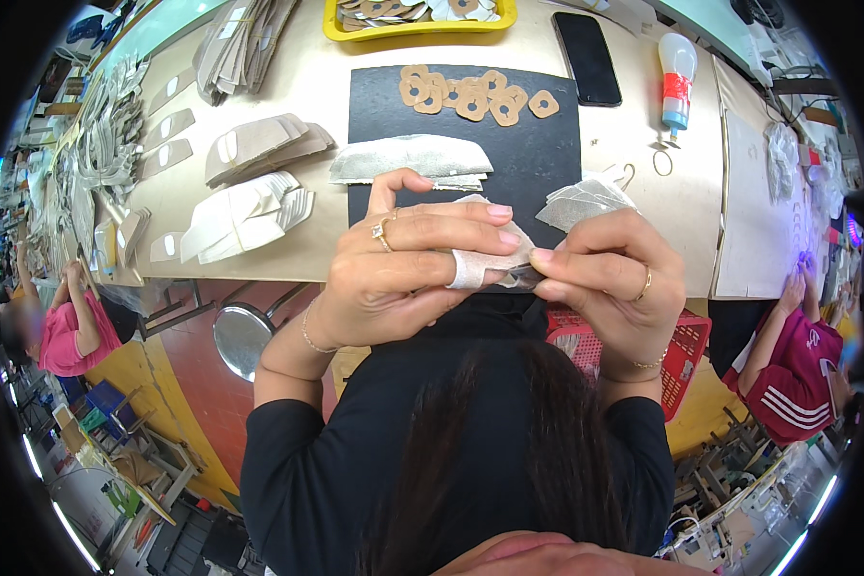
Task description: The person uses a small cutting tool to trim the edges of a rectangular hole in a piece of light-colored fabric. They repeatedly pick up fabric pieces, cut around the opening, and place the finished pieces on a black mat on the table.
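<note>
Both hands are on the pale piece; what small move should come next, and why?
Probably, the right hand should shift its pinch slightly along the edge of the pale piece: it pinches only the right end, while the left hand supports the rest.

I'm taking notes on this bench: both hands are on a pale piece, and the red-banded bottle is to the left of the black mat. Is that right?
Not quite: the head view shows the red-banded bottle to the right of the black mat, not the left. The rest stands: the left hand and right hand are both on the pale piece.
</note>
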### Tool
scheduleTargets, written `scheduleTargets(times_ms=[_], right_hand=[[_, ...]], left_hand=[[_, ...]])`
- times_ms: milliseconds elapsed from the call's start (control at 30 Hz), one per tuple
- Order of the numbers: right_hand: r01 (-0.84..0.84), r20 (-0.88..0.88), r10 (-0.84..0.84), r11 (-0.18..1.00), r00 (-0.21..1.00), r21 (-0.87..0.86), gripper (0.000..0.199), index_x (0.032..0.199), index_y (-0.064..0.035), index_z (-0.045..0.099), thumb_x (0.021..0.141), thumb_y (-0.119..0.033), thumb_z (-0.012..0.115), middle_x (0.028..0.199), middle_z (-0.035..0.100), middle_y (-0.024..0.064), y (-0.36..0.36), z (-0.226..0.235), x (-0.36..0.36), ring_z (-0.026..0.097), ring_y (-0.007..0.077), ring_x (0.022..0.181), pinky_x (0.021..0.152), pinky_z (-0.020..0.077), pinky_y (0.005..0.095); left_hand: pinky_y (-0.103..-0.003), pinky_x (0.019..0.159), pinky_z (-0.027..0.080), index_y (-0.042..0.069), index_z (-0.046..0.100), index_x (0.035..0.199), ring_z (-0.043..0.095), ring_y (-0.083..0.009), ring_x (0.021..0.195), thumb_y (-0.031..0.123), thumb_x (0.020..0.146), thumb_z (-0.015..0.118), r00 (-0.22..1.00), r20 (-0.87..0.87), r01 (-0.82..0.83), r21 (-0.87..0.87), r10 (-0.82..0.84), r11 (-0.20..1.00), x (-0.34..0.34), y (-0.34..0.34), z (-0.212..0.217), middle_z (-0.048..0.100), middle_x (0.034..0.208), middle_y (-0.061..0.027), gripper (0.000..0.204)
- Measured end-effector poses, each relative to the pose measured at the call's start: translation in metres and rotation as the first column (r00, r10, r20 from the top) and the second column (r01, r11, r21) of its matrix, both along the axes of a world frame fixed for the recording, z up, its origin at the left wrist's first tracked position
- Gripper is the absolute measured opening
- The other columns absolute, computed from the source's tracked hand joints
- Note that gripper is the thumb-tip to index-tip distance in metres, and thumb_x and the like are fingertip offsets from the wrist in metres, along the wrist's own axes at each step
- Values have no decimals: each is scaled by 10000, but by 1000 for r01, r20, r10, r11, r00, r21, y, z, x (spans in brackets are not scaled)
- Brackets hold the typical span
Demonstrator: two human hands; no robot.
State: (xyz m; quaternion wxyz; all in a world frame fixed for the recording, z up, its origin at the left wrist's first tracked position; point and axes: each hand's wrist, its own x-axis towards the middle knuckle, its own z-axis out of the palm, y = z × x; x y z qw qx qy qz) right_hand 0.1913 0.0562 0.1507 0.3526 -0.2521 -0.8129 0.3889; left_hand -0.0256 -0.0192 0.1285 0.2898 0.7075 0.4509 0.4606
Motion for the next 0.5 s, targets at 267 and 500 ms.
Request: scheduleTargets(times_ms=[267,500], right_hand=[[-11,-20,11,1000,1000,28,279,934,-95,771,666,-100,851,797,632,28,0,0,-1,610,148,666,558,479,276],[-17,9,17,1000,1000,24,268,927,-86,768,672,-95,848,794,632,32,-1,0,-1,615,150,662,561,488,274]], left_hand=[[-454,980,343,108,741,847,674,-263,1105,49,729,815,1000,3,11,3,-11,1000,2,-1,2,743,1027,-43,151],[-449,982,341,106,741,853,675,-259,1103,52,732,816,1000,-1,12,5,-12,1000,2,-1,2,741,1033,-46,153]])
